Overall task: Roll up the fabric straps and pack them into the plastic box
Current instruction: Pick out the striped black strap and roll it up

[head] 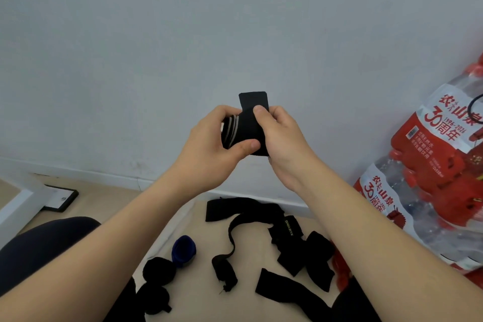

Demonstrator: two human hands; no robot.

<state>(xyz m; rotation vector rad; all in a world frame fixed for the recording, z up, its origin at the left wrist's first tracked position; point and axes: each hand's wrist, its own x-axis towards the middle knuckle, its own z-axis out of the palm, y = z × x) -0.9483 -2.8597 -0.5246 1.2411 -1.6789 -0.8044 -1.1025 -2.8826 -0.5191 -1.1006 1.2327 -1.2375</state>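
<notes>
1. Forearms, both bare, enter from the bottom corners and converge at mid-frame, raised well above the floor [183, 219], probably to keep the work at eye level.
2. Left hand [209, 144]: curled closed around the striped side of a nearly finished roll of black strap [244, 131]; thumb pressed across its lower front, apparently to stop the coil from loosening.
3. Right hand [283, 138]: closed on the opposite side of the same roll; thumb pinning the wrap near its top edge.
4. Loose end tab [253, 99]: a flat black flap standing up above the thumbs, not yet pressed down. Judged step: securing this last flap to finish the roll.
5. Finished rolls, 3, on the floor near the left forearm: 1 blue roll [184, 249] and 2 black rolls [159, 270], [153, 298], close together and set apart from the loose stock.
6. Unrolled straps [261, 238]: a loose black heap on the floor below the hands, with 1 flat strip [282, 290] nearest the right forearm. Judged remaining: several still to roll.
7. Plastic box: not in view; no packing can be confirmed.
8. Surroundings: a plain wall [235, 21] behind; shrink-wrapped packs of bottled water [431, 165] stacked at right, clear of the work.
</notes>
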